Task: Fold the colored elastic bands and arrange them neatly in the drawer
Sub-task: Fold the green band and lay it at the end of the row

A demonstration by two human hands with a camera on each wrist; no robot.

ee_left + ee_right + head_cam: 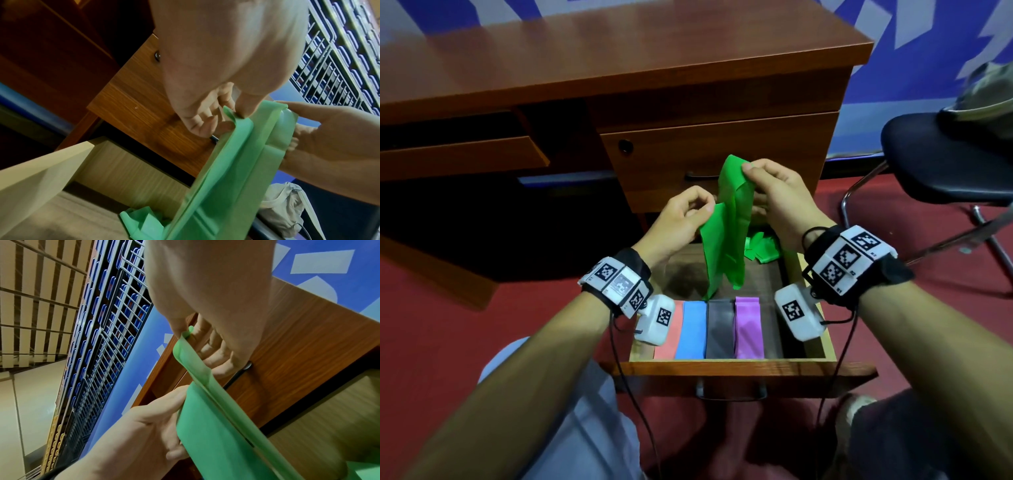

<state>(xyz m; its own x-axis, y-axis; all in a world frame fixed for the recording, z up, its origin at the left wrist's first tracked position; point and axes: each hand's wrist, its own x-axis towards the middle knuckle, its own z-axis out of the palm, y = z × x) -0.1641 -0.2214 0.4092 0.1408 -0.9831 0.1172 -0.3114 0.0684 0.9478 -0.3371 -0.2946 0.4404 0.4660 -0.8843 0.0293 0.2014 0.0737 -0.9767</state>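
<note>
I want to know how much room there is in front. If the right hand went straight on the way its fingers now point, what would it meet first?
Beyond the green band it pinches, the right hand points toward the closed drawer front just behind. That wood panel or its dark handle would likely come first, though depth is unclear.

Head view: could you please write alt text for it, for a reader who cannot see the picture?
Two hands hold a green elastic band up over an open wooden drawer: the right hand pinches its top, the left hand pinches a lower edge. At the drawer's front, pink, blue, grey and purple folded bands lie side by side.
</note>
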